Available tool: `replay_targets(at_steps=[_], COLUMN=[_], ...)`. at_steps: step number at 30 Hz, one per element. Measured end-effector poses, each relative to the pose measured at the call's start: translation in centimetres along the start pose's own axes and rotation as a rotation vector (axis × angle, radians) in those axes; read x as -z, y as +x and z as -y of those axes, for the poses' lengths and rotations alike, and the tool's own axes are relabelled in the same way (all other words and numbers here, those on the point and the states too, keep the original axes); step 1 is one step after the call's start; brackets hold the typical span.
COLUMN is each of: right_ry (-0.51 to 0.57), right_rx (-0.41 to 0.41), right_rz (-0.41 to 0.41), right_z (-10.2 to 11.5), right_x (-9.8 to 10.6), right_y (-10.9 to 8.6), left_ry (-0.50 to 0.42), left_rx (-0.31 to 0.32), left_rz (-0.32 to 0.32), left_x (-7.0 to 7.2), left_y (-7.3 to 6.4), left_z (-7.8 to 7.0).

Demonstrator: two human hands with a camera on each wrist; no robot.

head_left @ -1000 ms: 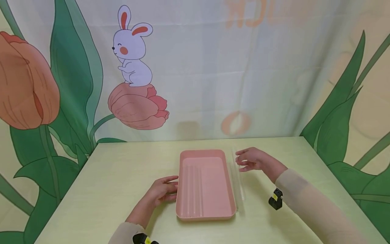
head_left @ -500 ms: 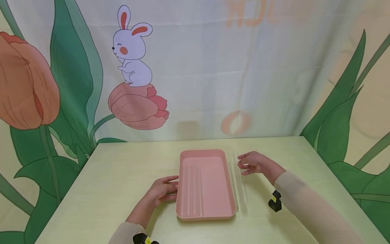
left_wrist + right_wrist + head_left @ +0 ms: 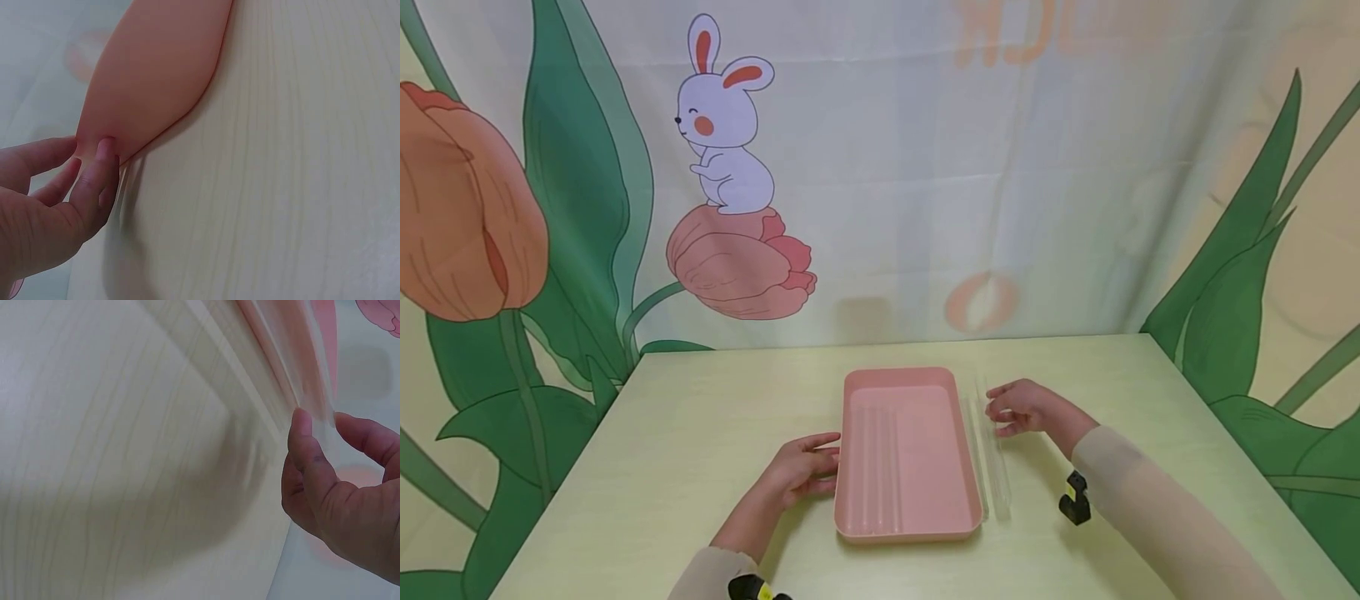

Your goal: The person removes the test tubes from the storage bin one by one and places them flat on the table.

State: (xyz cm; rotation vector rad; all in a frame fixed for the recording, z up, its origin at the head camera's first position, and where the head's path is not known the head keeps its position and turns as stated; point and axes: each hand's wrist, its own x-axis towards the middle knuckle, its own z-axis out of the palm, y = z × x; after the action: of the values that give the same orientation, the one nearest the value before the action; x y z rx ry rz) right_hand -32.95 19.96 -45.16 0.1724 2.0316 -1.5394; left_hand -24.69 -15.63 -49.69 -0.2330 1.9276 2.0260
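A pink rectangular tray (image 3: 936, 454) lies on the table, with several long, clear tube-like pieces (image 3: 874, 471) side by side in its left half. My left hand (image 3: 805, 473) is at the tray's left side, its fingertips touching the outer wall, as the left wrist view also shows. Just right of the tray, my right hand (image 3: 1024, 408) pinches a long clear tube (image 3: 997, 479) between thumb and finger. Another slender clear piece (image 3: 977, 467) lies between that tube and the tray. Transparency makes the exact shape and ends of these pieces hard to make out.
The pale wood-grain table (image 3: 700, 442) ends at a printed curtain (image 3: 880, 208) with a rabbit and tulips. Black devices with yellow marks are strapped at both wrists, the right one (image 3: 1077, 498) wholly in view.
My right hand has come slightly nearer and a little to the right, bringing the clear tube with it. The left hand and the tray stay put.
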Motion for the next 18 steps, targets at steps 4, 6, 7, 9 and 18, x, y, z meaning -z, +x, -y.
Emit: replay_targets(at_steps=[4, 6, 7, 9, 18], right_ry=[-0.001, -0.002, -0.002, -0.002, 0.003], right_rx=[-0.018, -0.026, -0.030, -0.035, -0.035], right_rz=[-0.021, -0.029, -0.030, -0.031, -0.026], right_z=[-0.2, -0.3, -0.3, -0.5, -1.2], right_x=[-0.2, -0.3, -0.3, -0.4, -0.4], right_y=[0.2, 0.3, 0.4, 0.6, 1.5], left_ry=[0.002, 0.003, 0.003, 0.005, 0.006], left_rx=[0.001, 0.001, 0.001, 0.003, 0.002], left_rz=[-0.002, -0.003, -0.005, -0.009, -0.004], left_x=[0.0, 0.0, 0.0, 0.0, -0.1], left_y=[0.0, 0.0, 0.0, 0.0, -0.1], left_z=[0.0, 0.0, 0.0, 0.0, -0.1])
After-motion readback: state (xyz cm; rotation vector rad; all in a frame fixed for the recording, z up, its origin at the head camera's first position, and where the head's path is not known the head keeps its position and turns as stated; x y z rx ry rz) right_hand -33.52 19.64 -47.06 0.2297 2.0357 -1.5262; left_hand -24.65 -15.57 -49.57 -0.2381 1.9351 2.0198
